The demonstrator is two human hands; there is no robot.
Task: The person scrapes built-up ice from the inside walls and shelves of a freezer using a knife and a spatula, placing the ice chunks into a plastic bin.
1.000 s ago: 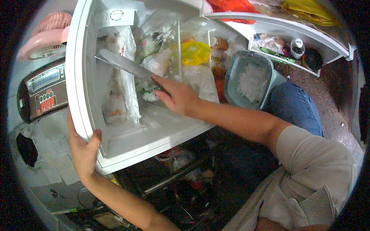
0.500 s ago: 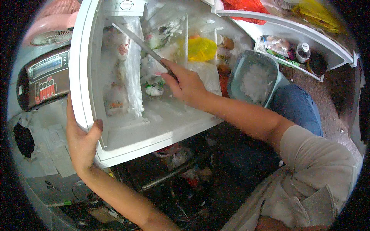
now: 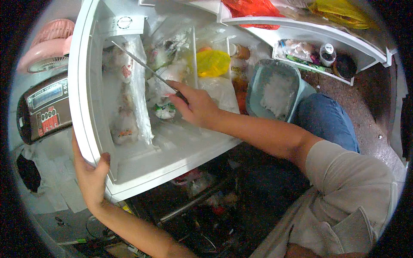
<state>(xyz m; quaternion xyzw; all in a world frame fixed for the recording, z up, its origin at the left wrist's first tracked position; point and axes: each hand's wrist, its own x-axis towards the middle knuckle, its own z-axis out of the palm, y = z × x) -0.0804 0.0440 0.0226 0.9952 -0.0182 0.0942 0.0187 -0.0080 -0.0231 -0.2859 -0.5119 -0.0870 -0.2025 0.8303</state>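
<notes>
My right hand (image 3: 195, 106) is closed around the dark handle of a long thin knife (image 3: 140, 62). The blade slants up and left across a frost-covered white strip (image 3: 140, 92) inside an open freezer compartment, its tip just past the strip. Whether the blade touches the frost, I cannot tell. My left hand (image 3: 92, 176) grips the freezer's white edge (image 3: 79, 107) at the lower left, thumb on the inside. Frosted food packages (image 3: 165, 109) lie beside the strip, below the blade. Cold mist blurs parts of the inside.
A yellow bag (image 3: 213, 63) sits in a further section. On the right stands a grey-blue tub (image 3: 254, 92) holding loose ice (image 3: 275, 94). Beyond it is the open door with shelves (image 3: 309, 66) of bottles and packages. A pink fan (image 3: 43, 53) and a brown appliance panel (image 3: 45, 109) are at left.
The whole view has shifted a little, so the freezer and tub sit further left in it. Both hands keep their holds, and the knife lies across the strip much as before.
</notes>
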